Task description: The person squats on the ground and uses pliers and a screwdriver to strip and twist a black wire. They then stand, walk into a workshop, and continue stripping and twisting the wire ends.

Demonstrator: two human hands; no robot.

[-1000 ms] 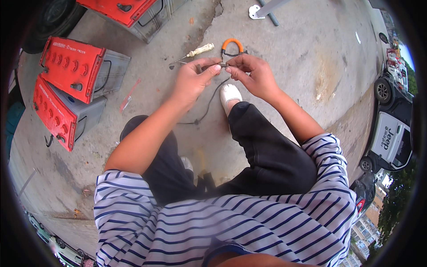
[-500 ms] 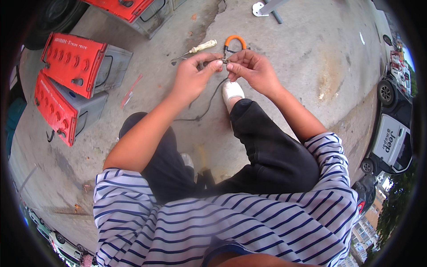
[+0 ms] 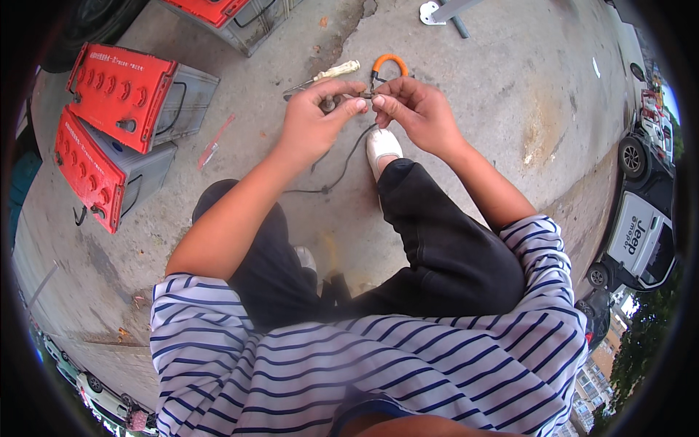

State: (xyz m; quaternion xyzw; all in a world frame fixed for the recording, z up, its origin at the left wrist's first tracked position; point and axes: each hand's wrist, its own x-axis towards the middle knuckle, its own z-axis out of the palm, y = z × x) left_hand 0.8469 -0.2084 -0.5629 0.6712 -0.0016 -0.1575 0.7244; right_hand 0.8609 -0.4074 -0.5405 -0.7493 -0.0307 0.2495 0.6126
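My left hand [image 3: 314,120] and my right hand [image 3: 416,113] meet above the concrete ground, fingertips pinched together on a thin dark wire [image 3: 341,169] that trails down to the ground in front of my white shoe [image 3: 381,148]. Each hand grips its own end of the wire where the ends join; the joint itself is too small to make out. Just beyond my hands lie orange-handled pliers [image 3: 386,64] and a screwdriver with a pale handle [image 3: 328,74].
Two grey batteries with red tops [image 3: 120,91] [image 3: 91,167] stand at the left, a third [image 3: 226,14] at the top. A red strip [image 3: 215,142] lies near them. A metal post base [image 3: 437,12] is at the top. Parked cars [image 3: 644,233] line the right edge.
Both hands stay pinched on the wire; they have drifted slightly up the picture and closer together, fingers working the joint. Nothing else has moved.
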